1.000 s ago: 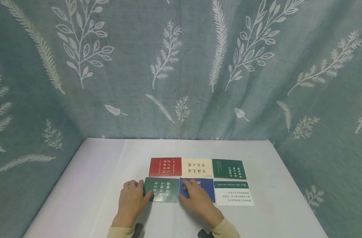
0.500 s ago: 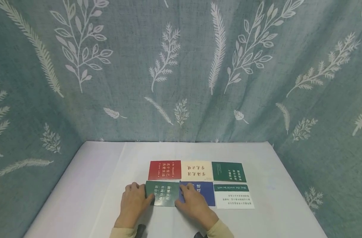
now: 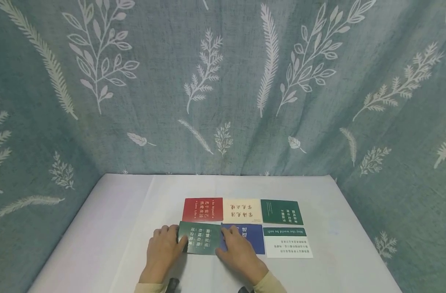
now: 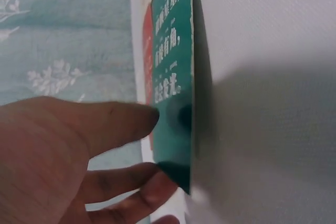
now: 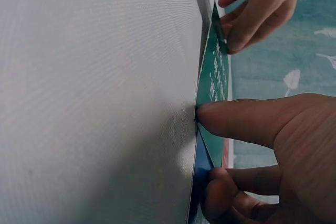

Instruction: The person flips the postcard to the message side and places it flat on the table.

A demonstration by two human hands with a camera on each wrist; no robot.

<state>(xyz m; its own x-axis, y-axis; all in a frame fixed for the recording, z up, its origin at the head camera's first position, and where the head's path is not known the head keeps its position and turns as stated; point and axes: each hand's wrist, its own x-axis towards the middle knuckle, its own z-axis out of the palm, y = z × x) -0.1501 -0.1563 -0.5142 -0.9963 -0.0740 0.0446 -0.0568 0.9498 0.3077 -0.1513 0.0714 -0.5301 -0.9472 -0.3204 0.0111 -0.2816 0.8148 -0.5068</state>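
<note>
A green postcard (image 3: 199,239) with white characters lies in the near row at the left, its right end lapping over the blue postcard (image 3: 257,240). My left hand (image 3: 161,251) grips its left end: the thumb is on the printed face and the fingers are at the edge, as the left wrist view shows. At its right end, my right hand (image 3: 240,253) has the thumb on the near corner and curled fingers at the side edge, and covers part of the blue postcard. In the right wrist view the green card (image 5: 213,77) stands slightly tilted off the white surface.
Behind lie a red postcard (image 3: 203,209), a cream one (image 3: 242,211) and a dark green one (image 3: 281,211). A white postcard with a green band (image 3: 288,246) is at the near right. A leaf-patterned curtain (image 3: 223,89) surrounds the white table (image 3: 127,228).
The right hand has shifted slightly left, from over the blue postcard to the green postcard's right end. The green postcard now laps slightly over the blue one. The head view has tilted slightly.
</note>
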